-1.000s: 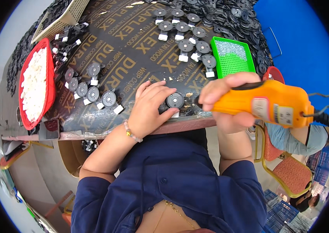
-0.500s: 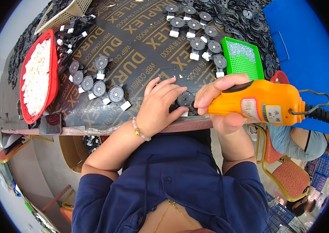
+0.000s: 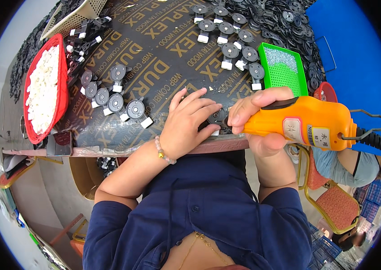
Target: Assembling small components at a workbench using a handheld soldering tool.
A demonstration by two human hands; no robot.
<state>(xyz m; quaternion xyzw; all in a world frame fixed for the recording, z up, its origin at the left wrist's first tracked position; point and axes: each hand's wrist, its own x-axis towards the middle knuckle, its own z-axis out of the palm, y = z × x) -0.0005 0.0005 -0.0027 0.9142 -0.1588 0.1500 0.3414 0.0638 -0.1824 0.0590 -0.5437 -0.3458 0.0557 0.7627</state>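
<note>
My right hand [image 3: 265, 144] is wrapped around an orange electric screwdriver [image 3: 305, 120] with labels on its body and a black cable at its rear. Its front end points left, over a round black plastic part [image 3: 216, 118] at the table's near edge. My left hand [image 3: 186, 118] lies beside that part, thumb and forefinger around it, holding it on the table. A white tab shows under the thumb tip. The screwdriver's bit is hidden by my right fingers. Just beyond stands a green tray [image 3: 285, 81] of small silvery screws.
Black parts with white tabs stand in rows at left [image 3: 115, 102] and far right [image 3: 230, 50]. A red basket [image 3: 65, 85] of white pieces is at left, near a phone [image 3: 60, 144]. Loose black parts [image 3: 271, 20] pile up behind. A red bowl [image 3: 328, 92] sits at right; another person [image 3: 343, 162] sits nearby.
Both hands and the screwdriver have shifted very slightly right in the picture, as has the scene at right. The left forefinger now reaches further over the black part. Both grips stay the same.
</note>
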